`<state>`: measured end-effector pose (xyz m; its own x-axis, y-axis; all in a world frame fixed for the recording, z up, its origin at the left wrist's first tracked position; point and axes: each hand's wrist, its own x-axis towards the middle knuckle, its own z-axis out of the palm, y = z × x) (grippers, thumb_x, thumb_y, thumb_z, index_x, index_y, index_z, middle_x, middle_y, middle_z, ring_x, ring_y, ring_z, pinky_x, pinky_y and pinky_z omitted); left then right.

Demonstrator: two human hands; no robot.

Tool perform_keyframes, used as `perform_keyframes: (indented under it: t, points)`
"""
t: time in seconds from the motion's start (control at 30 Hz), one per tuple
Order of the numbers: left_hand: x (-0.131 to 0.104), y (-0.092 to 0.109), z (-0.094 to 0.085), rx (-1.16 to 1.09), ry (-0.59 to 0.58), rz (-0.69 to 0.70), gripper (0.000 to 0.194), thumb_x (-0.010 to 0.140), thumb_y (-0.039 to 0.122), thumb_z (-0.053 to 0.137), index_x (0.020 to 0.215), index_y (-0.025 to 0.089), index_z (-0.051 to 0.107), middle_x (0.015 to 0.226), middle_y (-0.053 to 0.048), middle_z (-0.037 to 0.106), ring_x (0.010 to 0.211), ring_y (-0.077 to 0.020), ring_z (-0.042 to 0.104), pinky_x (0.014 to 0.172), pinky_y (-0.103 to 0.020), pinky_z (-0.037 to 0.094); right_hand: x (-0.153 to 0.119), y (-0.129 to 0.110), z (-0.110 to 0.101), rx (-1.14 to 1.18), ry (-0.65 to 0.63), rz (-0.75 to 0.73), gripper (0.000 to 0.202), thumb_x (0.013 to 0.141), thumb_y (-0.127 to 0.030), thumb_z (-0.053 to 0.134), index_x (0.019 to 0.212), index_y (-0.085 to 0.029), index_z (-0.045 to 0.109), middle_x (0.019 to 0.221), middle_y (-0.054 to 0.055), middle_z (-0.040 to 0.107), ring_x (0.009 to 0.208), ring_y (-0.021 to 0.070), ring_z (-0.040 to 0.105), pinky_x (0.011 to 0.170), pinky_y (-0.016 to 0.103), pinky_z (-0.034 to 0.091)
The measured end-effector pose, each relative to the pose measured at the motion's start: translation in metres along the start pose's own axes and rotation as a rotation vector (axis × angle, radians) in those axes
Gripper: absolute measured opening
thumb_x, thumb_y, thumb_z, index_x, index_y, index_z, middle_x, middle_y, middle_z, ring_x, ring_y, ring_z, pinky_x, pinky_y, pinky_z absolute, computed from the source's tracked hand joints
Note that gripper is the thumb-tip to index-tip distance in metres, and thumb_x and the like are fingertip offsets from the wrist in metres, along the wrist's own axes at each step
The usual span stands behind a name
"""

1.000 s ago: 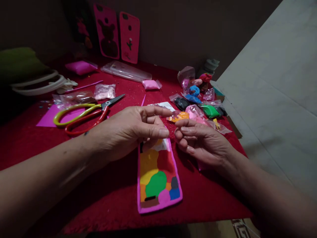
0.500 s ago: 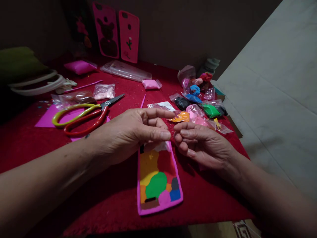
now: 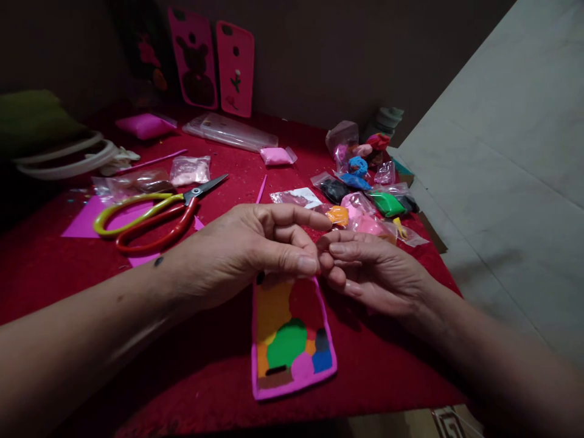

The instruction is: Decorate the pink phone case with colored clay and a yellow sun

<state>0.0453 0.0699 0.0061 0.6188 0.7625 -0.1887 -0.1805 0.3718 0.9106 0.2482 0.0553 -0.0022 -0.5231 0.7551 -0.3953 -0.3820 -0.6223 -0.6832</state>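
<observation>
My left hand [image 3: 278, 243] hangs over the upper end of a phone case, its thumb pressed to the curled fingers. Facing it, my right hand [image 3: 376, 264] has its thumb against the bent index finger, and the fingertips of both hands meet or nearly meet. Anything pinched between them is too small or hidden to make out. Below lies the phone case [image 3: 287, 340], flat on the red cloth, with a pink raised rim and patches of yellow, red, green, orange, blue, grey, brown and pink clay. My left hand covers its top part.
Scissors [image 3: 155, 220] with yellow and red handles lie left of my left hand, partly over pink sheets [image 3: 82, 222]. Bagged clay, such as the green packet [image 3: 387, 204], is heaped at right. Two decorated pink cases [image 3: 236, 67] lean at the back near clear cases [image 3: 232, 131].
My left hand has shifted slightly right and down, and its fingertips are now closer to my right hand. The phone case stays in place on the cloth.
</observation>
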Motion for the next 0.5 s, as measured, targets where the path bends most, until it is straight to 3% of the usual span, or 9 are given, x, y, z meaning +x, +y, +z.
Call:
perform_keyframes:
  t: [0.1,0.3,0.5]
  points:
    - [0.0,0.002,0.002,-0.027,0.015,-0.009,0.031,0.07,0.01,0.079,0.098,0.021,0.074,0.07,0.001,0.072,0.068,-0.0132,0.07,0.066,-0.021,0.055,-0.001,0.001,0.0,0.02,-0.016,0.024,0.009,0.073,-0.006,0.07,0.08,-0.01,0.067,0.066,0.003,0.069,0.052,0.008,0.063,0.041,0.013,0.041]
    - [0.0,0.004,0.005,-0.043,0.045,0.002,0.022,0.074,0.009,0.075,0.091,0.022,0.076,0.07,-0.001,0.076,0.054,-0.0068,0.062,0.043,-0.01,0.039,-0.002,0.005,0.001,0.012,-0.039,0.055,0.005,0.08,-0.009,0.066,0.083,-0.01,0.07,0.068,0.003,0.068,0.055,0.0086,0.063,0.046,0.014,0.046]
    - [0.003,0.0,0.008,-0.053,0.111,-0.007,0.027,0.072,0.008,0.076,0.096,0.022,0.077,0.074,-0.005,0.077,0.044,-0.0044,0.056,0.037,-0.008,0.034,-0.005,0.013,0.008,-0.026,-0.052,0.022,0.02,0.081,-0.005,0.059,0.098,-0.007,0.069,0.076,0.006,0.068,0.054,0.0078,0.06,0.043,0.014,0.045]
